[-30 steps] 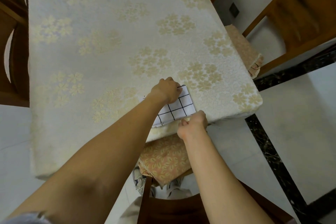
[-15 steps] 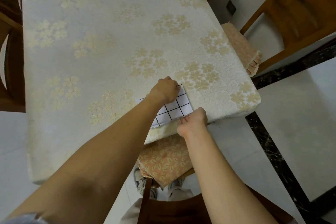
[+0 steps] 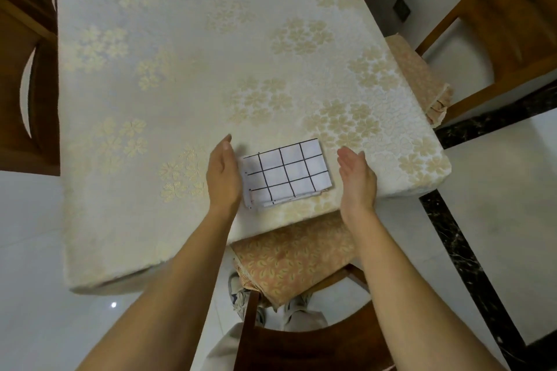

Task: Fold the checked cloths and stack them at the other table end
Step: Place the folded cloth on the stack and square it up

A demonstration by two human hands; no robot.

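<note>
Folding looks done: the cloth sits on the table between my fingers. Left hand is right against its edge, right hand just beside, both wide, holding nothing. Next, I guess: scoop it up and carry it to the far end.

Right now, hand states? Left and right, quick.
Left hand: open, fingers straight, at the left edge of the folded checked cloth, gripping nothing.
Right hand: open, apart from the cloth, holding nothing.
</note>
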